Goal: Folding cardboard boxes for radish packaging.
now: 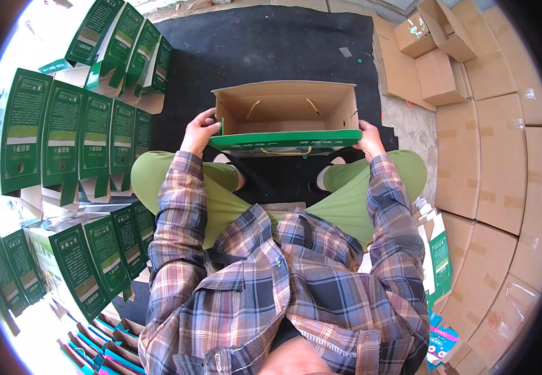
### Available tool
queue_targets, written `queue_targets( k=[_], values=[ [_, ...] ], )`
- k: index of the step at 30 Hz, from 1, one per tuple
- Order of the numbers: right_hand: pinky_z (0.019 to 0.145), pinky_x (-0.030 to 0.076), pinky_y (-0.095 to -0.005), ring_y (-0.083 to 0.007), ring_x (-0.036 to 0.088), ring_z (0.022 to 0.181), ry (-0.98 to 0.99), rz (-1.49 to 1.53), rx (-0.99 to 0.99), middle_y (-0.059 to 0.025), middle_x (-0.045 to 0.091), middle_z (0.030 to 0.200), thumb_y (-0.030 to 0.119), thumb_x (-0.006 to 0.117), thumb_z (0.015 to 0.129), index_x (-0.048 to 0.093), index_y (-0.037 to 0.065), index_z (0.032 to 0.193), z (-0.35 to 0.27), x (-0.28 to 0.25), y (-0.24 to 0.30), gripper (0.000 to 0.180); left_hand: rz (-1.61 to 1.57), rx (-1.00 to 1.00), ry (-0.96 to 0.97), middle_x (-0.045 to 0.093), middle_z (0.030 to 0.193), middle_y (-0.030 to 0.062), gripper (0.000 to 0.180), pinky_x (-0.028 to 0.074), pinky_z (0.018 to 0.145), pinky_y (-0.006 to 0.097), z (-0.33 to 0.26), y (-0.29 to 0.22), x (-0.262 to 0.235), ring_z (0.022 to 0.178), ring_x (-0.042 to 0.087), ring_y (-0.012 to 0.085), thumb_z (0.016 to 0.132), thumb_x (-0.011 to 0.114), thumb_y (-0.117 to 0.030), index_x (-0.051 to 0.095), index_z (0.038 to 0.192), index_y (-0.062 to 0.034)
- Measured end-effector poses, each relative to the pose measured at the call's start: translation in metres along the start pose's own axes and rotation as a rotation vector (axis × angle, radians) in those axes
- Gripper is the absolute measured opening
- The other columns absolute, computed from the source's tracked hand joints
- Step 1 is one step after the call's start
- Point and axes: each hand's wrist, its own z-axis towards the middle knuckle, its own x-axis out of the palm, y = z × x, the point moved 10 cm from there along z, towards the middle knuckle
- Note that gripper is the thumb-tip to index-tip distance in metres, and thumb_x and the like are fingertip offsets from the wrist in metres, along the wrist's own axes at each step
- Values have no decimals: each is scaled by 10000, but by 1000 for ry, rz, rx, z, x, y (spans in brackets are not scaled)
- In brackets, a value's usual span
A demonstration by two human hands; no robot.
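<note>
Between my two hands stands a green cardboard gift box (286, 139), its top open and its bare brown inside showing. A yellow cord handle shows on the near outer face, and cord ends hang on the inner far wall. My left hand (200, 132) grips the box's left end, thumb at the edge near the corner. At the right near corner, my right hand (368, 139) is closed on the box's edge, its fingers partly hidden. The box is in front of my bent knees, above a black mat (271, 50).
Several green boxes (61, 134) stand stacked in rows along the left. Brown cartons (458, 156) line the right side, with opened small cartons (440, 75) at the far right. Flat white-and-green box pieces (436, 256) lean beside my right elbow; blue-edged boxes (105, 344) sit at the lower left.
</note>
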Motion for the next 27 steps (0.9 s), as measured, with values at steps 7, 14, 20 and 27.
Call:
queue_targets(
  k=[7, 14, 20, 27],
  values=[
    [646, 479, -249, -115, 581, 773, -32, 380, -159, -54, 634, 933, 60, 616, 824, 630, 27, 1038, 16, -20, 4, 217, 203, 66, 118, 488, 1042, 61, 576, 490, 781, 268, -11, -14, 30, 797, 530, 115, 728, 717, -10, 538, 1266, -113],
    [636, 486, -272, -147, 595, 839, -162, 530, -207, -43, 584, 932, 121, 615, 832, 563, 70, 999, 12, -33, 15, 182, 296, 29, 201, 460, 1191, 126, 715, 481, 821, 294, -13, -7, 40, 890, 539, 141, 713, 751, -49, 436, 1350, -123],
    [907, 417, -366, -198, 582, 985, 154, 335, -167, -101, 557, 1180, 408, 593, 870, 490, 49, 1241, 2, -1, 33, 526, 269, 13, 253, 428, 1281, 182, 768, 433, 921, 338, -21, -11, 48, 1043, 519, 210, 757, 752, -239, 352, 1387, -61],
    [935, 399, -382, -222, 562, 1065, 165, 329, -77, -140, 520, 1263, 466, 553, 882, 489, 22, 1261, 6, 5, 28, 587, 393, 120, 304, 473, 1299, 199, 716, 402, 958, 360, -24, -14, 58, 1157, 492, 253, 803, 702, -315, 368, 1371, -36]
  ],
)
